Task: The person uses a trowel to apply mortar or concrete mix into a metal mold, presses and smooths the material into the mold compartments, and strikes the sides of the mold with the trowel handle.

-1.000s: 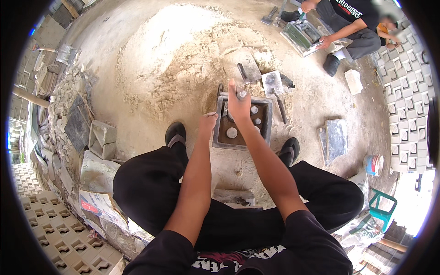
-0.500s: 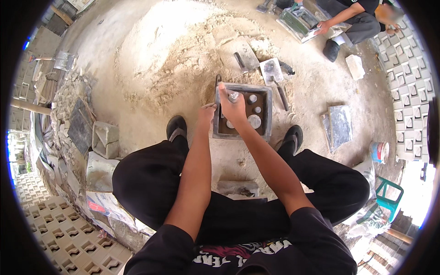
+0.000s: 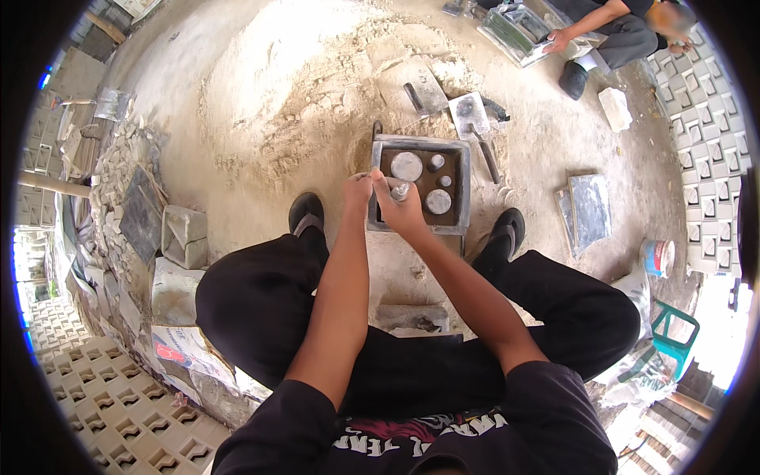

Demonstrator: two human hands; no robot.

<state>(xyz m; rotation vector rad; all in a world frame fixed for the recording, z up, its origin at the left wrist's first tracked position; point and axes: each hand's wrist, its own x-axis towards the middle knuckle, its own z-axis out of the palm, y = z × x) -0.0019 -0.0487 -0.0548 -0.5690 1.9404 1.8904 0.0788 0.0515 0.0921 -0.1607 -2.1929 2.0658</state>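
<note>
A grey rectangular box mould (image 3: 465,178) sits on the dusty floor between my feet. Brown material fills its bottom, with several pale round-topped pieces standing in it, among them a large disc (image 3: 406,165) and a smaller disc (image 3: 438,202). My right hand (image 3: 402,210) is over the mould's left half, closed round a peg with a silvery rounded end (image 3: 400,191) that pokes out of the fist. At the mould's left wall my left hand (image 3: 358,191) has its fingers curled, close to my right thumb; what they grip is hidden.
Beyond the mould lie a trowel (image 3: 486,154) and flat plates with handles (image 3: 426,91), before a heap of pale powder (image 3: 309,95). Dark slabs (image 3: 590,207) rest at the right, concrete blocks (image 3: 184,236) at the left. A co-worker's hand (image 3: 560,39) touches another mould (image 3: 514,36).
My right hand has come toward me with the peg, uncovering the large disc in the mould's far left part. My left hand stays by the left wall, now closer to the right hand.
</note>
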